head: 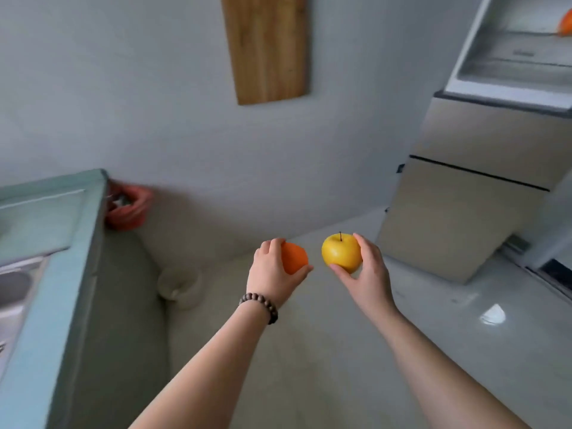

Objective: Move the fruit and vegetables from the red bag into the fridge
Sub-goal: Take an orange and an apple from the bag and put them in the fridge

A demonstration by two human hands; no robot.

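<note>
Left of the fridge (483,187), over pale glossy floor (433,320), the left hand (272,270) grips an orange (295,258) and the right hand (368,274) holds a yellow apple (340,252). Farther left of the fridge, the red bag (128,209) sits against the grey wall (123,88) beside a teal counter (55,243). Another orange fruit (565,23) lies inside the fridge.

We see two bare forearms rising from the bottom edge toward the middle of the frame, with no sleeves in view; the left hand (272,267) sits just left of centre, the right hand (368,274) just right of it; on the left wrist we see a bracelet (259,306) of round, dark brown beads, strung in a single row around the wrist; we make out no rings or watch on the parts that show
</note>
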